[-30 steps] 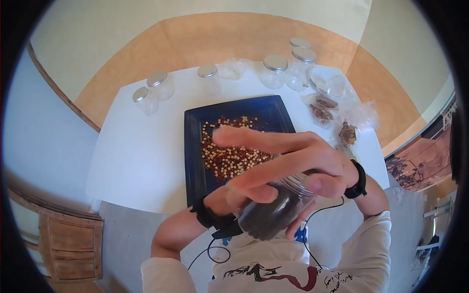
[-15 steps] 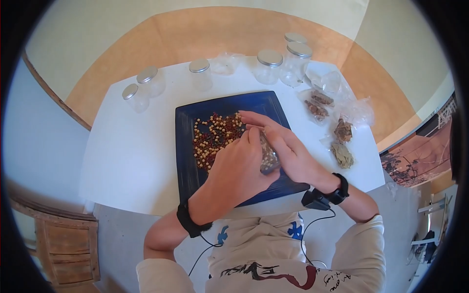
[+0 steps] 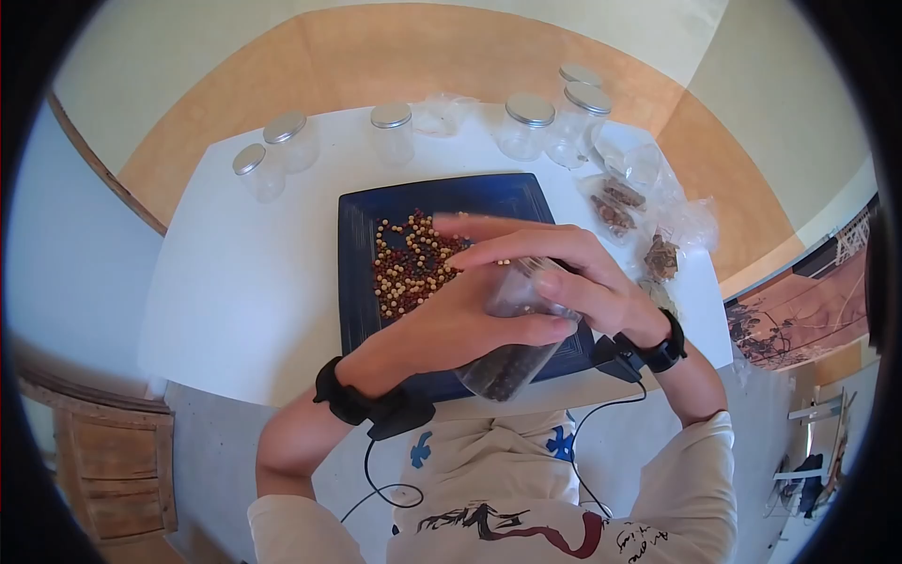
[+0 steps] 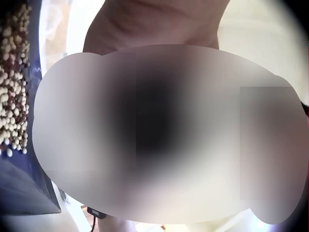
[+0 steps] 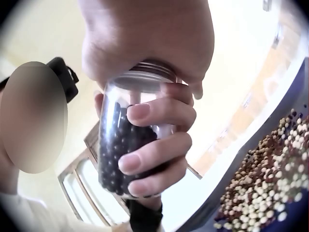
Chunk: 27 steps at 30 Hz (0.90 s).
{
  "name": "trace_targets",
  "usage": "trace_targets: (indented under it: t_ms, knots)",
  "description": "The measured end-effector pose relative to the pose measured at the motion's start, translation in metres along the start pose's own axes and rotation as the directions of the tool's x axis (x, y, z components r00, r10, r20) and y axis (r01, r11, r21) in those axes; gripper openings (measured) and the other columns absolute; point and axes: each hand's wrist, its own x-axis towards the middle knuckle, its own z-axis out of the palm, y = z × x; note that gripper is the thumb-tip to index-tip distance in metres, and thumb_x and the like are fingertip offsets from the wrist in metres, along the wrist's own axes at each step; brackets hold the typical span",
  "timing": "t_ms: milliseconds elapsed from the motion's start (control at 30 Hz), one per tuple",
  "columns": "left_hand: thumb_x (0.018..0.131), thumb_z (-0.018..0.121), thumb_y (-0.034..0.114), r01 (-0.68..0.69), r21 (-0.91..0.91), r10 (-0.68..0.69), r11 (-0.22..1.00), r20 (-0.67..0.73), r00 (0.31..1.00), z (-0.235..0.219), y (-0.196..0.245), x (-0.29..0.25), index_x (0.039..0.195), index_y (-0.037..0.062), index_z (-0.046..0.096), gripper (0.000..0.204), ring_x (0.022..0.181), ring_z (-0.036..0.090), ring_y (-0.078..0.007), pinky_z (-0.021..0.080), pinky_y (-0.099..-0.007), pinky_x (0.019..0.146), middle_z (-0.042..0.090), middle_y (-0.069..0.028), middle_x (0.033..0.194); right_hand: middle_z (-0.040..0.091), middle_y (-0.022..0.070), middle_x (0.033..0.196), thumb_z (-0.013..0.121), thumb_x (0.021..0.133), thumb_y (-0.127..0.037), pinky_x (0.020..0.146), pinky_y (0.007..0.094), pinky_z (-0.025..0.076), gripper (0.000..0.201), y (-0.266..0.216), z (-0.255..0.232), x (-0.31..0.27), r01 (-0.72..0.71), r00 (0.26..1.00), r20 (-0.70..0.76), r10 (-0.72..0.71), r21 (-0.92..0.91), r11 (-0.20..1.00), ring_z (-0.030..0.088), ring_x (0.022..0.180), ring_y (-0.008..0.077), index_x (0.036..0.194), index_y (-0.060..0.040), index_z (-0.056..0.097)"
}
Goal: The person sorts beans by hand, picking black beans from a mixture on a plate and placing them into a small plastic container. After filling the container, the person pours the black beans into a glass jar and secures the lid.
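A clear jar, more than half filled with small dark round bean-like pieces, is held tilted over the near part of the blue tray. My left hand grips its body, and the fingers curl round the side in the right wrist view. At the jar's silvery, ridged top is my right hand; the thumb presses against the neck and the long fingers reach across the other side. The palm hides the very top. Cream, red and brown round pieces are spread in the tray.
Silver-lidded jars stand along the back of the white table, among them a small jar at left and a taller jar at right. Clear bags with brown dried pieces lie to the right. The left wrist view is mostly blurred.
The jar and both hands moved forward over the tray, then partly back towards the body. My right hand turned about the jar's top, its thumb showing at the neck again.
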Motion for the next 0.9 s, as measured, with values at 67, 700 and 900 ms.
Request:
trace_targets:
  t_ms: [67,700,900]
  knots:
    - [0.094,0.079,0.027,-0.039,-0.084,0.035,0.996,-0.046,0.998,0.004,-0.007,-0.004,0.125,0.0005,0.066,0.043,0.102,0.071,-0.0209,0.057,-0.0359,0.089,0.072,-0.0117,0.114,0.062,0.0322,0.146,0.048,0.103,-0.055,0.121,0.056,0.039,0.07,0.008,0.005,0.001,0.064,0.998,-0.021,-0.062,0.078,0.995,0.053,0.144,0.0493,0.13,0.0044,0.074]
    - [0.09,0.084,0.021,0.01,0.255,0.026,0.967,-0.135,0.991,0.009,0.006,-0.006,0.119,-0.004,0.067,0.042,0.109,0.067,-0.0196,0.052,-0.0338,0.095,0.072,-0.0099,0.112,0.061,0.0232,0.152,0.046,0.108,-0.027,0.125,0.0453,0.036,0.053,0.001,0.009,-0.007,-0.031,0.999,-0.033,0.032,0.04,0.999,0.052,0.147,0.0378,0.148,0.0044,0.061]
    - [0.08,0.09,0.021,0.039,0.508,0.116,0.861,-0.27,0.956,0.018,0.003,-0.002,0.118,-0.0032,0.065,0.051,0.094,0.075,-0.0313,0.058,-0.039,0.082,0.074,-0.0181,0.105,0.042,0.0184,0.17,0.04,0.115,-0.039,0.129,0.0392,0.028,0.065,-0.003,0.008,-0.012,-0.092,0.995,-0.062,0.083,-0.163,0.982,0.04,0.157,0.0299,0.164,0.0028,0.039]
